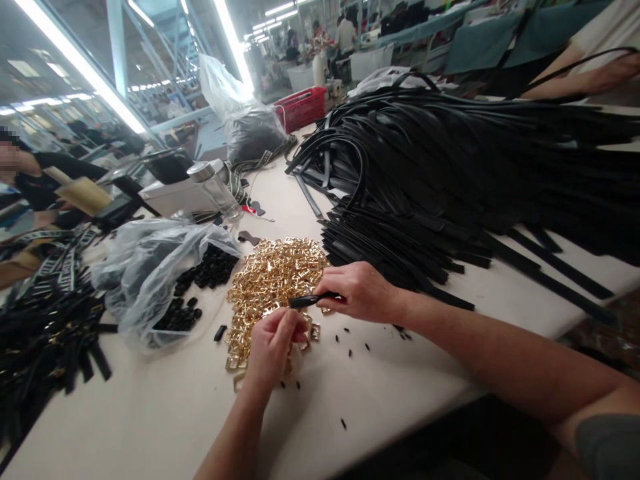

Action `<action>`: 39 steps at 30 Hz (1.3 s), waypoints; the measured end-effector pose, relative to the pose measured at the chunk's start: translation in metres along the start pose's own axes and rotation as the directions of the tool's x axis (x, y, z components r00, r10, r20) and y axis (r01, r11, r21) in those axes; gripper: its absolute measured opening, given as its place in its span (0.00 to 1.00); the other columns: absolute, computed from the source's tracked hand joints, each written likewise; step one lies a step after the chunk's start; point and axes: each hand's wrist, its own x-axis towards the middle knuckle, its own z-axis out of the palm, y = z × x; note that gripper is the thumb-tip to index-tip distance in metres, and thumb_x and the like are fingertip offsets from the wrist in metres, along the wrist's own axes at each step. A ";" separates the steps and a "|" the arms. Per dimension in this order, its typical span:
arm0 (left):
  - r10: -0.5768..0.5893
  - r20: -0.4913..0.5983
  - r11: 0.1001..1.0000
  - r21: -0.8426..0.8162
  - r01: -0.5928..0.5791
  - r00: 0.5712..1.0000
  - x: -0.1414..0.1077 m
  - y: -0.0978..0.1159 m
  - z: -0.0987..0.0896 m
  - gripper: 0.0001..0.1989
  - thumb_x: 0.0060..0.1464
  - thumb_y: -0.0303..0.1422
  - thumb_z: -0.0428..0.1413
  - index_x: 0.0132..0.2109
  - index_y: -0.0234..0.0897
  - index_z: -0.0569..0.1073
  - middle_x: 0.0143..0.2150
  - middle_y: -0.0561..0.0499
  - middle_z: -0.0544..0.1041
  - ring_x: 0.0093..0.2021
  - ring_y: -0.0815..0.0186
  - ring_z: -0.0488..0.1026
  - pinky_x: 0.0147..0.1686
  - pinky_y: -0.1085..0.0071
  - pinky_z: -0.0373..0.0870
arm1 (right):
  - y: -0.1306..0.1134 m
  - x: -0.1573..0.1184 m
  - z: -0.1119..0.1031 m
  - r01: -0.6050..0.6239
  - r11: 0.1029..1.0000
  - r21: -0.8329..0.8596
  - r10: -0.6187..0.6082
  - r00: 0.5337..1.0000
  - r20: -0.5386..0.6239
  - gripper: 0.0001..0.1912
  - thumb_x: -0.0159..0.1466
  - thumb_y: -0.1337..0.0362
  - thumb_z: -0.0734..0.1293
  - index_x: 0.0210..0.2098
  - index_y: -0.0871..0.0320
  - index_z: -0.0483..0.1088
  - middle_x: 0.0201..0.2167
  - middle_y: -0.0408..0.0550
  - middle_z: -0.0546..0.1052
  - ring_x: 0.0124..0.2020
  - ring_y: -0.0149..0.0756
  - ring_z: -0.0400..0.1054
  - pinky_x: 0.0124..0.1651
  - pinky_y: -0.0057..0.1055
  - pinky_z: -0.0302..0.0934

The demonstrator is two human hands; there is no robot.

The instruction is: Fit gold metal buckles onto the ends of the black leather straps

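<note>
Many gold buckles [273, 267] nearby; right grip [361, 291] clamped on black strip [304, 302]; left grip [273, 340] pinched together, contents unclear.

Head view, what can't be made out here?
All in the head view:
- Left hand: anything pinched at its fingertips, hidden by its fingers.
- Black piece: its far end, covered by the right hand.
- Clear plastic bag: full contents, veiled by cloudy folds.
- Arm at right: its owner's head, cut off by the edge.
- Background worker: activity, too small and blurred.
</note>
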 end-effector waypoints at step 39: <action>-0.048 -0.241 0.971 -0.239 -0.012 0.969 0.021 0.008 -0.059 0.19 0.47 0.47 0.63 0.30 0.33 0.75 0.24 0.51 0.73 0.21 0.73 0.66 0.22 0.77 0.64 | -0.013 -0.006 0.008 0.258 0.960 -0.105 -0.260 0.966 -0.003 0.11 0.69 0.66 0.60 0.30 0.59 0.69 0.24 0.43 0.69 0.25 0.28 0.61 0.30 0.29 0.50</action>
